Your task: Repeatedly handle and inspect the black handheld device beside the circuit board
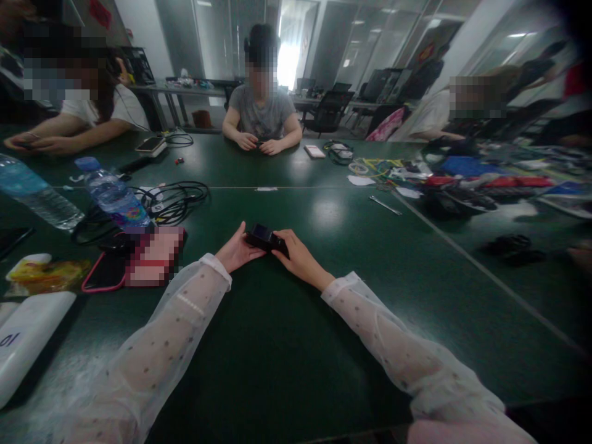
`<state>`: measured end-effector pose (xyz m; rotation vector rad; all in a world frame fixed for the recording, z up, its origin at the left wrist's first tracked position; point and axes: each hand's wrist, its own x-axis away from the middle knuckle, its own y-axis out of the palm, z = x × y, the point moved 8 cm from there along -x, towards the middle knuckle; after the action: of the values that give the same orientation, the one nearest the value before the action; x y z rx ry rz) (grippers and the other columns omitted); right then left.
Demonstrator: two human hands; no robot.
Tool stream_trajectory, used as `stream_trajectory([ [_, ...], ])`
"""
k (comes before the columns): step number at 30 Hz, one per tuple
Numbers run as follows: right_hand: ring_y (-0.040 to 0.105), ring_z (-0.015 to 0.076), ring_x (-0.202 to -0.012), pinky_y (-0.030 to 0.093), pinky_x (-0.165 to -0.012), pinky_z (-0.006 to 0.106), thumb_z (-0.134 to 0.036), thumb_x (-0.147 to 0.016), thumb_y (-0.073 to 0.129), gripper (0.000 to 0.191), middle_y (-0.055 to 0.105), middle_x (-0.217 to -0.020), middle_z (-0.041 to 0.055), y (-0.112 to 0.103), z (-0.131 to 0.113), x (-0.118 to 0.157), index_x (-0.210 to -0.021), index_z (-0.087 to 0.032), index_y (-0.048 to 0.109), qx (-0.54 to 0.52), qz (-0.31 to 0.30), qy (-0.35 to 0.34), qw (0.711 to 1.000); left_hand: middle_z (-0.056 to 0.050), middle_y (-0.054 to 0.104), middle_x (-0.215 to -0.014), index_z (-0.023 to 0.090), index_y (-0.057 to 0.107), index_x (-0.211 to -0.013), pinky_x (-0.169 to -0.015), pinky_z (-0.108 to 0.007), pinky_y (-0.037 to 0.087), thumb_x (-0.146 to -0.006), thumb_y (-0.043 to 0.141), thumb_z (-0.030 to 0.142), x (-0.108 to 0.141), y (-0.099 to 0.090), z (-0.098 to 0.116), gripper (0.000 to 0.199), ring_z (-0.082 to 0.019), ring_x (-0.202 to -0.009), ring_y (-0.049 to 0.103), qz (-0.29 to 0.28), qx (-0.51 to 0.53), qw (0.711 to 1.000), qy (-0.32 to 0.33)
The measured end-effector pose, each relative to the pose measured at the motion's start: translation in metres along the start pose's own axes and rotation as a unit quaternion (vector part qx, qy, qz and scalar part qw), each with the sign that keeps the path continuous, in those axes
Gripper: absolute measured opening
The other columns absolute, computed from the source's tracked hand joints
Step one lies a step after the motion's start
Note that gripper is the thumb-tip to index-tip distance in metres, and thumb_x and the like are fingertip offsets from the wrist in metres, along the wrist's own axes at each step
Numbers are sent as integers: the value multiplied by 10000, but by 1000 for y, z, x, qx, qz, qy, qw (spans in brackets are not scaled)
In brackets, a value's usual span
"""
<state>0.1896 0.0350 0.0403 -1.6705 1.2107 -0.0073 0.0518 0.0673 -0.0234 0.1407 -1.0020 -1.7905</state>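
Observation:
A small black box-like device (263, 233) with a dark screen on top is held between my two hands, over the green table (277, 345). My left hand (238, 250) grips its left end, the thumb pointing up and the fingers beneath. Round its right end, my right hand (296, 254) has its fingers on the top and the thumb at the near side. Both forearms wear sheer dotted sleeves. Whether the device touches the tabletop cannot be made out.
Left: water bottles (113, 194), coiled black cables (180, 200), a red-edged phone (105, 271), a yellow packet (50, 275) and a white case (32, 339). Right: a wrench (385, 205) and a pile of cables (379, 169). People sit across and on both sides.

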Motion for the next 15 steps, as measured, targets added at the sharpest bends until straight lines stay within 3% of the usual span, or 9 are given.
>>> stream_trajectory([
  [2,535,280,-1134,486,-964,525,-251,-896,554,473,502,-1214,132,-1,0,0,-1335,-225,380,1,-3,4,1000,-171,682,-1008,92,579,-1125,-962,-426,460,-920,475,542,0,-1,0,505,-255,-907,681,3,-18,1000,3],
  [6,544,275,-1115,502,-948,515,-244,-891,568,478,499,-1215,127,-3,-3,0,-1330,-229,380,6,-7,6,1000,-173,678,-1066,87,572,-1189,-988,-407,451,-904,596,341,0,1,0,382,-247,-995,661,-15,-30,999,15],
  [15,537,264,-1127,512,-942,479,-270,-895,577,490,491,-1210,118,-7,-7,1,-1339,-247,371,23,19,-11,1000,-135,702,-991,94,586,-1166,-962,-378,484,-927,531,288,4,8,3,312,-223,-956,673,-48,-18,998,24],
])
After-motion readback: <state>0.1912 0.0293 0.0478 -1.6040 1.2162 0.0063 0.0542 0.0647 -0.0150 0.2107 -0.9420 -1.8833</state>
